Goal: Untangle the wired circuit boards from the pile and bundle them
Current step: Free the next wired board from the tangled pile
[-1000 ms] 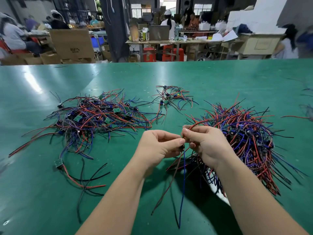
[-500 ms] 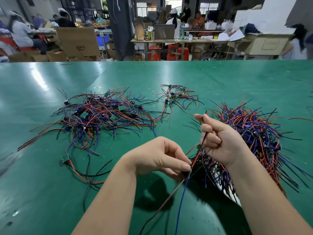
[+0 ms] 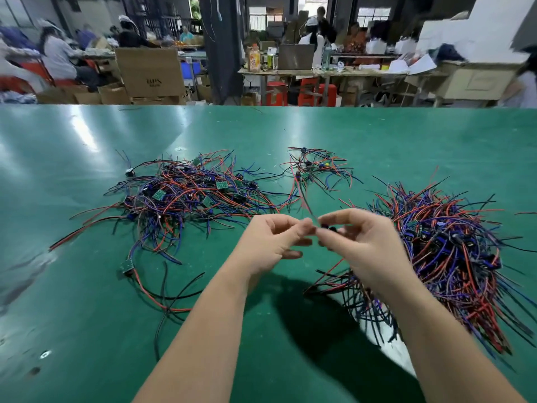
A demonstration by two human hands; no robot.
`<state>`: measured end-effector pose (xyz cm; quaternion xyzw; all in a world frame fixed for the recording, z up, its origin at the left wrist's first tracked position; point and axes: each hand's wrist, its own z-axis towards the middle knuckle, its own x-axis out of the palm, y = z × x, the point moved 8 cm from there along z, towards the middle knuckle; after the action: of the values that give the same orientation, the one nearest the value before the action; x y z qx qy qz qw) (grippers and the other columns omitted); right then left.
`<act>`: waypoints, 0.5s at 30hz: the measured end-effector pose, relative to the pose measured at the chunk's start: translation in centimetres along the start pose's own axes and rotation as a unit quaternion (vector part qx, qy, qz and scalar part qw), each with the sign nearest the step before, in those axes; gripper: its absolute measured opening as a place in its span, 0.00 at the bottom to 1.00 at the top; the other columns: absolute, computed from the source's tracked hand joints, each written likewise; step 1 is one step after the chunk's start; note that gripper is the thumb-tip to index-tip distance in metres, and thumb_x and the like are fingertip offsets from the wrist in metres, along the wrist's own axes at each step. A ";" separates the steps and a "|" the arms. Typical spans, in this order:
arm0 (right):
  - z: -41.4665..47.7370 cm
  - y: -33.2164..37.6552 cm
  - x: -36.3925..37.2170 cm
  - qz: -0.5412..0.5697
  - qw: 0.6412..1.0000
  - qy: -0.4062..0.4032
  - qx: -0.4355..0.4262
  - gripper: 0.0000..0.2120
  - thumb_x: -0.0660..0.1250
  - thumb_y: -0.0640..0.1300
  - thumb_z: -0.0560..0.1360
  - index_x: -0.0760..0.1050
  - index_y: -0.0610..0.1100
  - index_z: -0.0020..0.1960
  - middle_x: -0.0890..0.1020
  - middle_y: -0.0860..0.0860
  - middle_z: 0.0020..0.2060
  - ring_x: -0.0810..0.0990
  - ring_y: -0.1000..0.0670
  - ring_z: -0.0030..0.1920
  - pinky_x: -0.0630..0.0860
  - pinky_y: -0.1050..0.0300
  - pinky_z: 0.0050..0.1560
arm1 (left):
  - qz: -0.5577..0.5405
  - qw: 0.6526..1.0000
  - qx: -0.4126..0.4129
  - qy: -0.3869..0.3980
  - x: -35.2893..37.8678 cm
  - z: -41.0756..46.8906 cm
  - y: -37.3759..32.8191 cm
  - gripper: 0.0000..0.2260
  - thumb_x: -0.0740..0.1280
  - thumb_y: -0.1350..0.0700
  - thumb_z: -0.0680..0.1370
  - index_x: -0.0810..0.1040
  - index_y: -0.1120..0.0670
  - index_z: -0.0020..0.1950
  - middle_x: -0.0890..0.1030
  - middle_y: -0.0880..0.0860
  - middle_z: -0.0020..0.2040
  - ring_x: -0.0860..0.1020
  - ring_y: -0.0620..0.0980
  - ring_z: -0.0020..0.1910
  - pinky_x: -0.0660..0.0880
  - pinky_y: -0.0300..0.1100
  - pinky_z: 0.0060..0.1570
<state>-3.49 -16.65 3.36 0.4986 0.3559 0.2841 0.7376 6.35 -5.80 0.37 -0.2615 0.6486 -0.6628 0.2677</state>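
Your two hands meet above the green bench, fingertips almost touching at the middle of the view. Your left hand is pinched closed, thumb against forefinger, on a small wired piece whose thin wire rises blurred up and away from the pinch. Your right hand is also closed around that same piece, with a small dark component showing at its fingertips; the blur keeps you from telling whether it is a board or a connector. Just beside your right hand, to its right and partly under your forearm, lies the large dense pile of red, blue and black wires. Well to the left sits the looser spread pile, with several small green circuit boards visible among its wires. One board with red and black leads lies apart from it, nearer to you on the left. Farther back, between the two big heaps, rests a small cluster of wired pieces. A pale sheet shows under the right-hand pile's near edge.
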 end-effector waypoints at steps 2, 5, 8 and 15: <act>0.2 0.3 -3.0 -0.031 0.994 -0.101 -0.013 0.06 0.75 0.38 0.69 0.82 0.49 0.42 0.85 0.49 0.34 0.82 0.53 0.35 0.79 0.52 0.44 | 0.093 0.988 0.053 -0.110 -2.8 0.3 -0.9 0.04 0.70 0.53 0.76 0.83 0.50 0.42 0.83 0.42 0.42 0.79 0.35 0.45 0.75 0.38 0.48; 0.3 0.0 -7.0 -0.302 0.932 -0.194 0.041 0.08 0.74 0.45 0.69 0.83 0.49 0.49 0.80 0.46 0.54 0.77 0.46 0.55 0.72 0.47 0.61 | 0.338 0.868 -0.011 -0.363 -9.6 -1.0 -0.8 0.09 0.68 0.52 0.76 0.80 0.44 0.56 0.73 0.53 0.66 0.66 0.49 0.68 0.62 0.43 0.65; 0.2 -0.4 -7.9 -0.373 0.899 -0.206 0.098 0.13 0.71 0.49 0.72 0.80 0.51 0.56 0.69 0.45 0.64 0.65 0.41 0.65 0.61 0.43 0.65 | 0.430 0.812 -0.161 -0.360 -13.4 -1.6 2.0 0.17 0.66 0.49 0.76 0.73 0.39 0.64 0.56 0.59 0.76 0.51 0.58 0.75 0.52 0.55 0.71; 0.0 0.1 -5.1 -0.345 0.921 -0.173 0.057 0.11 0.68 0.46 0.73 0.80 0.51 0.56 0.69 0.48 0.64 0.66 0.45 0.65 0.60 0.47 0.62 | 0.504 0.781 -0.174 -0.324 -14.1 0.3 4.2 0.21 0.62 0.46 0.77 0.69 0.46 0.70 0.65 0.50 0.73 0.60 0.55 0.72 0.49 0.62 0.69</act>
<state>-6.47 -20.60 4.74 0.4271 0.3886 -0.0995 0.8103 16.76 3.68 -3.81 -0.1386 0.6676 -0.1852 0.7077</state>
